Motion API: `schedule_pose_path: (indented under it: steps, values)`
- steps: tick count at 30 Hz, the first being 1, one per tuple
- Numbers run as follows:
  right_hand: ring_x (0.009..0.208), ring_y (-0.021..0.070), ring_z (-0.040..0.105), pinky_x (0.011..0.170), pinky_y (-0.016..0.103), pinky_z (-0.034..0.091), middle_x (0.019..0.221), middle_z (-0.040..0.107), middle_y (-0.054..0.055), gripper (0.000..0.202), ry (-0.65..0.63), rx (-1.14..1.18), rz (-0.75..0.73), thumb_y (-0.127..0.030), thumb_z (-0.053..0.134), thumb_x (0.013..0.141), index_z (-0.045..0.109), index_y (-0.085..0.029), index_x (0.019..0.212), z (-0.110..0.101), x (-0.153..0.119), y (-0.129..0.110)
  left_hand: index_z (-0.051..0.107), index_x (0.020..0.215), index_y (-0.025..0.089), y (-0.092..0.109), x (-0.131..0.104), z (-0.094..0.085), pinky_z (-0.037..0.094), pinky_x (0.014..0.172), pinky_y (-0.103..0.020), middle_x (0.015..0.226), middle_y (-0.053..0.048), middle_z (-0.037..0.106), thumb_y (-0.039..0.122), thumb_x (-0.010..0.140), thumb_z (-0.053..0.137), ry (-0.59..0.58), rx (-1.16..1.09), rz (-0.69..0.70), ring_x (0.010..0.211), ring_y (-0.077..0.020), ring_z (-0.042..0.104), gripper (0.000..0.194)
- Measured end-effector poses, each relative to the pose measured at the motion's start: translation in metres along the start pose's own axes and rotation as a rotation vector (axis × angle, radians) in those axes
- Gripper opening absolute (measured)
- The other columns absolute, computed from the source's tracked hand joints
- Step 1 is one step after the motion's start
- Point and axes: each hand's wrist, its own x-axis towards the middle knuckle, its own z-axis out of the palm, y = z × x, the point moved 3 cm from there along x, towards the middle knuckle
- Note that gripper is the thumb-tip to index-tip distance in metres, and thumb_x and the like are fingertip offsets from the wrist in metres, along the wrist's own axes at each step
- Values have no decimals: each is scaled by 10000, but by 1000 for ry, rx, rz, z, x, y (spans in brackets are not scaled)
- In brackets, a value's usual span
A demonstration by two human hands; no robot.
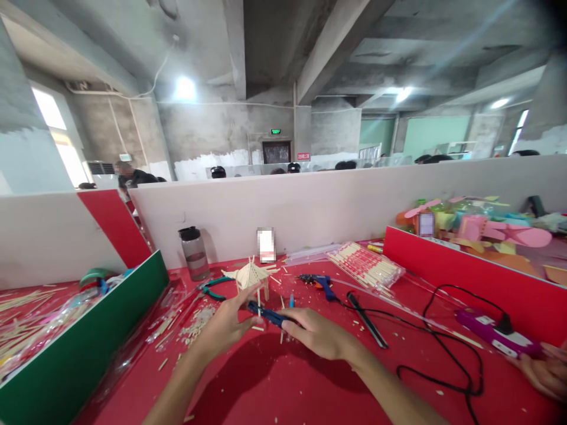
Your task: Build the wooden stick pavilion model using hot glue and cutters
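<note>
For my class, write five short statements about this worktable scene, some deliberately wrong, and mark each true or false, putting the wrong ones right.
1. The right hand holds a dark blue tool. True.
2. The water bottle lies on its side. False: the water bottle stands upright.
3. A black plug sits in the purple power strip. True.
4. The tabletop is green. False: the tabletop is red.
5. The glue gun is in the right hand. False: the glue gun lies on the tabletop.
</note>
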Motion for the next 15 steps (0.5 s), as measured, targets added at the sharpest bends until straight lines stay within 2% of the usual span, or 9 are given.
schedule_pose_path:
  steps: [3,9,12,15]
  values:
    - [921,210,644,825,304,448,1032,719,51,346,-29,-4,21,-422,406,1019,643,-238,1191,-3,-1,0,427,1477,273,3,-1,-1,471,993,-334,1187,-54,713,319,876,658,-6,-13,-6,1105,-230,654,646]
    - [1108,246,621,941,329,447,1257,666,79,392,-129,-60,42,-429,505,968,597,-249,1304,-18,-8,3,425,1473,283,11,-4,-4,493,980,-351,1158,-64,725,353,884,651,-8,31,16,1075,-235,666,635]
    - [1185,274,582,1013,370,415,1312,623,114,465,-116,-180,72,-440,516,953,549,-226,1364,-21,-10,12,444,1454,280,11,-7,-9,495,973,-379,1160,-78,712,414,902,618,30,168,14,1071,-253,659,594]
    - [1181,307,563,1012,410,417,1286,604,139,529,-80,-341,116,-489,564,908,541,-220,1363,-15,-8,23,419,1462,259,8,-9,-14,499,960,-394,1180,-93,691,454,917,585,52,245,34,1069,-257,651,602]
